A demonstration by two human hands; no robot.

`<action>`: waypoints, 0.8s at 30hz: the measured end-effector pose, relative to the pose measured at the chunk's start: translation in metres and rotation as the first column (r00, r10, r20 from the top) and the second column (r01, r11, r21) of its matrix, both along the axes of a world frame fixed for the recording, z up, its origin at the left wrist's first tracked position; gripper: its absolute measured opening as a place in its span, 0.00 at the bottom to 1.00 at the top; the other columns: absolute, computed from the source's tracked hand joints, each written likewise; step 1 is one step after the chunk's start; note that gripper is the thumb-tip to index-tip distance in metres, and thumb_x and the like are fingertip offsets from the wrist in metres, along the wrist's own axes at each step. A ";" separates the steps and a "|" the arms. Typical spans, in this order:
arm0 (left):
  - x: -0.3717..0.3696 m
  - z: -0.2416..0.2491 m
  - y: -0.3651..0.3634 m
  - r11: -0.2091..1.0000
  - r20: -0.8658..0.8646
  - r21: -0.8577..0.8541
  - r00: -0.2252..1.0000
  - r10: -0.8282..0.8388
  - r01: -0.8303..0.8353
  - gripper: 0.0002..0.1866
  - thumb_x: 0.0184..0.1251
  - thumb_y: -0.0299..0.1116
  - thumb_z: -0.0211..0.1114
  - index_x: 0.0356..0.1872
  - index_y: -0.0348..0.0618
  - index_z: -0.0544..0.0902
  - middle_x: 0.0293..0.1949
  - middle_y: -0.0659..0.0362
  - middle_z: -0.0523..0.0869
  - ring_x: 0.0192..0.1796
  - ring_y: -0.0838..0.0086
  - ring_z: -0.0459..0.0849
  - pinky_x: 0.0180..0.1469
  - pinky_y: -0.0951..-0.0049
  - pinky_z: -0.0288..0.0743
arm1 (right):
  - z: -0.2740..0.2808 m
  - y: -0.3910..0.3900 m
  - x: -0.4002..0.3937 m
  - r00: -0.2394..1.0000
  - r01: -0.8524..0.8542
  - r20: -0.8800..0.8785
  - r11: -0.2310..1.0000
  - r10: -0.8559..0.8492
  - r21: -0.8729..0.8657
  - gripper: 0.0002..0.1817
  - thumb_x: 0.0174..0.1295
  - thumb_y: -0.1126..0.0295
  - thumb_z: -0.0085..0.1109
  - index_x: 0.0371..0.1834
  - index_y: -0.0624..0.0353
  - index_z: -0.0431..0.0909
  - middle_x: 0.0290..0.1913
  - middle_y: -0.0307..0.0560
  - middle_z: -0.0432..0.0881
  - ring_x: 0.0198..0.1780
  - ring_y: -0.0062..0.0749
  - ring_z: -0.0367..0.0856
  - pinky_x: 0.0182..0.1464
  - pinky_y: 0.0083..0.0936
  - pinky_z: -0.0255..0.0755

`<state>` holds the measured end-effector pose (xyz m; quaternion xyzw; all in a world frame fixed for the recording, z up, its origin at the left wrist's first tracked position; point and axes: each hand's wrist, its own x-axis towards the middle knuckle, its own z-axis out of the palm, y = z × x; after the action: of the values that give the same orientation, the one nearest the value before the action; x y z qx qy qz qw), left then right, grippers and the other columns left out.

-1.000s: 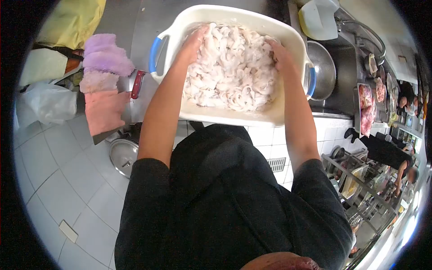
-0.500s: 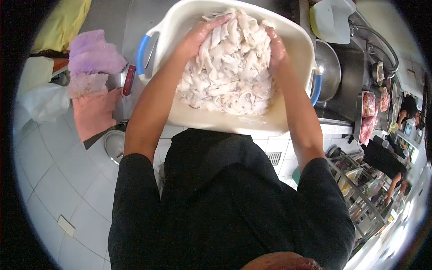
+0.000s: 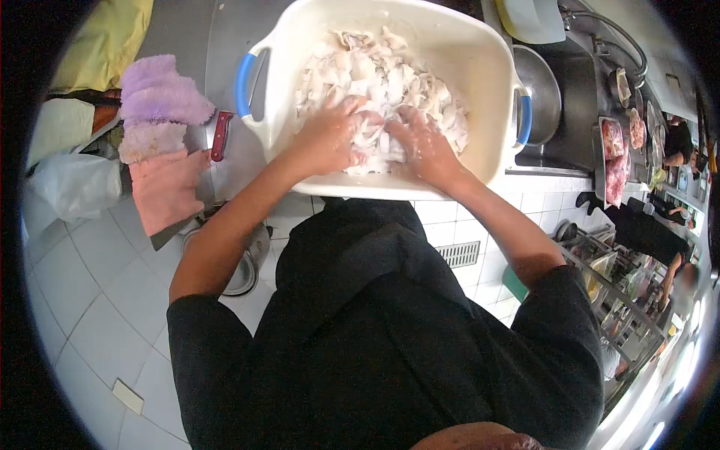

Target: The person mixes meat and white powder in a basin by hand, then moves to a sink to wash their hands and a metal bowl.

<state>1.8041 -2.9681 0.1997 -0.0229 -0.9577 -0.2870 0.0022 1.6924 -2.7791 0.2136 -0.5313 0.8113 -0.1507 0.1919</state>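
Hands, left [image 3: 328, 137] and right [image 3: 421, 145], press pale meat strips [image 3: 390, 71] inside white tub [image 3: 465, 45].

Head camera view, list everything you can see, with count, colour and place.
tub: one, white with blue handles, on the steel counter, centre top
meat strips: a heap, pale white, inside the tub
towels: a few, purple and pink, left of the tub
knife: one, red handle, between towels and tub
metal bowl: one, silver, right of the tub
trays of meat: pink and red, far right counter
pot: one, silver, on the tiled floor, lower left
left hand: pressed into the meat strips, near side
right hand: pressed into the meat strips, beside the left hand
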 end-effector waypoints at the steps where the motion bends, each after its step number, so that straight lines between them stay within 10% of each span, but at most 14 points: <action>1: 0.003 -0.003 -0.002 1.000 0.053 0.027 0.999 -0.010 0.009 0.34 0.41 0.37 0.74 0.56 0.55 0.74 0.62 0.52 0.66 0.55 0.50 0.73 0.58 0.54 0.68 | -0.006 -0.008 -0.001 1.000 -0.006 -0.024 0.998 0.007 0.063 0.27 0.48 0.67 0.64 0.55 0.55 0.71 0.53 0.62 0.69 0.53 0.58 0.71 0.50 0.47 0.71; 4: 0.007 0.008 0.000 0.999 0.178 -0.028 0.984 -0.015 0.020 0.33 0.45 0.38 0.72 0.57 0.56 0.74 0.61 0.52 0.68 0.54 0.51 0.75 0.56 0.55 0.69 | -0.039 -0.043 -0.017 0.989 0.041 -0.144 0.973 -0.008 0.227 0.21 0.55 0.70 0.54 0.54 0.61 0.70 0.49 0.63 0.70 0.50 0.60 0.73 0.48 0.49 0.72; 8: -0.005 0.009 0.004 0.997 0.345 -0.049 0.938 -0.038 0.059 0.29 0.47 0.31 0.68 0.56 0.50 0.75 0.52 0.53 0.73 0.52 0.55 0.76 0.49 0.57 0.73 | -0.121 -0.067 -0.060 0.880 0.044 -0.470 0.997 -0.068 -0.063 0.19 0.55 0.74 0.47 0.52 0.63 0.70 0.51 0.67 0.72 0.45 0.57 0.77 0.42 0.48 0.74; 14: -0.050 -0.058 0.012 0.991 0.380 -0.019 0.918 -0.113 0.130 0.32 0.50 0.28 0.64 0.61 0.50 0.69 0.53 0.46 0.74 0.49 0.53 0.78 0.49 0.56 0.74 | -0.130 -0.098 -0.103 0.957 0.281 -0.132 0.942 -0.260 0.186 0.12 0.55 0.67 0.50 0.38 0.59 0.80 0.38 0.59 0.80 0.42 0.55 0.78 0.43 0.43 0.73; 15: -0.055 -0.070 0.015 0.987 0.291 -0.057 0.948 -0.127 0.149 0.31 0.49 0.29 0.64 0.60 0.47 0.69 0.49 0.45 0.77 0.47 0.51 0.79 0.48 0.56 0.74 | -0.144 -0.094 -0.106 0.937 0.266 -0.238 0.964 -0.256 0.014 0.12 0.54 0.63 0.52 0.30 0.59 0.82 0.40 0.58 0.80 0.42 0.52 0.79 0.43 0.42 0.74; 18: -0.082 -0.100 0.024 0.982 0.257 0.068 0.948 -0.189 0.177 0.31 0.50 0.29 0.62 0.60 0.48 0.69 0.45 0.47 0.81 0.46 0.50 0.80 0.47 0.56 0.74 | -0.141 -0.082 -0.124 0.854 -0.193 -0.451 0.963 0.260 0.189 0.13 0.52 0.63 0.55 0.36 0.58 0.81 0.39 0.56 0.81 0.42 0.48 0.79 0.46 0.39 0.74; 21: -0.098 -0.105 0.036 0.972 0.341 -0.164 0.934 -0.103 0.167 0.33 0.51 0.29 0.61 0.63 0.49 0.67 0.42 0.48 0.83 0.45 0.52 0.81 0.48 0.56 0.74 | -0.085 -0.045 -0.106 0.998 0.061 -0.001 0.984 -0.062 -0.165 0.15 0.56 0.69 0.56 0.47 0.52 0.80 0.47 0.46 0.81 0.53 0.36 0.76 0.54 0.31 0.69; 24: -0.099 -0.100 0.040 0.999 0.478 0.007 0.878 -0.033 0.034 0.35 0.50 0.27 0.60 0.64 0.49 0.65 0.43 0.46 0.82 0.43 0.52 0.82 0.49 0.57 0.74 | -0.004 -0.014 -0.096 0.809 0.483 0.446 0.865 -0.383 -0.133 0.20 0.58 0.66 0.57 0.55 0.54 0.77 0.54 0.48 0.78 0.54 0.32 0.75 0.58 0.28 0.66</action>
<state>1.7048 -2.9284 0.0993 0.0321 -0.9282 -0.2832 -0.2391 1.5963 -2.7934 0.2098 -0.3068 0.8293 -0.3942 0.2503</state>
